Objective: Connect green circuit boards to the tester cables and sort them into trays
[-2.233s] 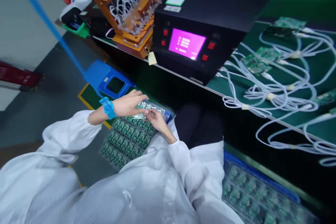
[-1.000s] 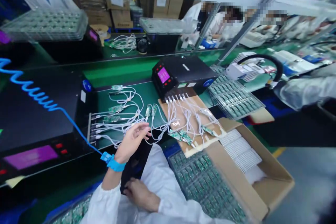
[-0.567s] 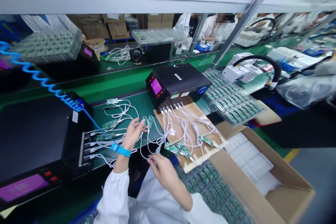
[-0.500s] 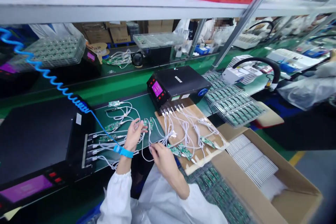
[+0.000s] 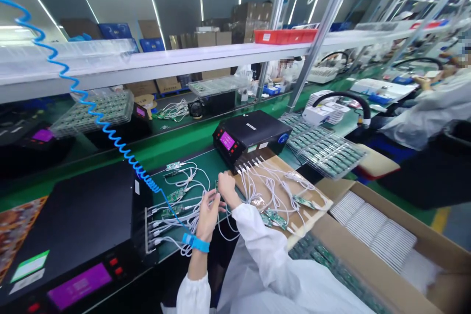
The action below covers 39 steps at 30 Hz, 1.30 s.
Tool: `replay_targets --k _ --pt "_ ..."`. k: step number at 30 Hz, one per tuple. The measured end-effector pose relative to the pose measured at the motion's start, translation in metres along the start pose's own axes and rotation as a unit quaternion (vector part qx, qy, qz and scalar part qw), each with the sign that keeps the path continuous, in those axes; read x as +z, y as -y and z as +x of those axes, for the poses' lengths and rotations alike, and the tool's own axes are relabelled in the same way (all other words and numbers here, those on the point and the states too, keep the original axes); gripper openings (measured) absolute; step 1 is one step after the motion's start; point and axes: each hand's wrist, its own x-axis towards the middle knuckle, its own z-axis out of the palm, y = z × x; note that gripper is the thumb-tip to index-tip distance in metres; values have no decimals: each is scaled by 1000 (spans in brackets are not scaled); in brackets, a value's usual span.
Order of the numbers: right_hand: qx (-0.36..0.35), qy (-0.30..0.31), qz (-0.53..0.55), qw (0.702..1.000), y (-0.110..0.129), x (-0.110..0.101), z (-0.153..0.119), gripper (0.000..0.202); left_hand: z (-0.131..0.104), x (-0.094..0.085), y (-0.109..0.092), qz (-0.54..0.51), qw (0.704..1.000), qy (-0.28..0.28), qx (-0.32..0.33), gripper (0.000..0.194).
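My left hand (image 5: 209, 213), with a blue wrist strap (image 5: 196, 243) on it, is closed, thumb against bent fingers. What lies in its fingers is hidden. My right hand (image 5: 228, 189) is closed just above and to the right, almost touching the left fingertips. At its fingertips shows a sliver of a small green circuit board (image 5: 216, 185), mostly covered. White cables (image 5: 230, 233) hang in loops below both hands. To the left, several circuit boards (image 5: 177, 194) lie on the green mat, with white cables attached.
Black tester boxes stand at the left (image 5: 84, 225) and behind (image 5: 253, 130), cables plugged in. A cardboard sheet (image 5: 294, 196) carries cables and boards. At right are an open carton (image 5: 353, 235) and a board tray (image 5: 331, 152). A coiled blue cord (image 5: 110, 132) crosses the left side.
My right hand has moved up from the cable to the board near my left fingertips, and the hands are closer together. The camera has tilted upward, showing more of the shelf and room.
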Motion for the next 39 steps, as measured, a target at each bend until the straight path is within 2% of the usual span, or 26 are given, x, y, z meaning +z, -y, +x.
replay_targets --k 4,9,11,14,17,23,26,31,35,39 --pt "-25 -21 33 999 -10 -2 -4 21 17 -1 2 25 999 -15 33 60" --pt "-86 -74 120 986 -34 -12 -27 23 49 7 -1 56 995 -37 69 43" --pt "-108 -100 205 968 -42 -13 -34 19 58 13 -2 63 995 -22 77 37" --pt "-126 -132 345 921 -48 -10 -38 16 64 24 -3 60 994 23 90 32" --pt "-121 -142 393 900 -50 -5 -40 16 66 35 2 43 993 36 101 37" --pt "-94 -152 358 916 -49 8 -51 11 78 47 14 -10 992 -76 97 60" --pt "-92 -127 364 918 -48 15 -56 14 83 49 11 -46 988 -108 104 62" --pt "-62 -1 440 896 -48 23 -52 20 86 52 2 -103 980 -129 108 60" --pt "-70 9 425 903 -50 23 -49 16 96 47 -13 -150 968 -166 111 59" --pt "-65 20 397 915 -49 25 -46 13 103 30 -40 -185 952 -204 136 54"
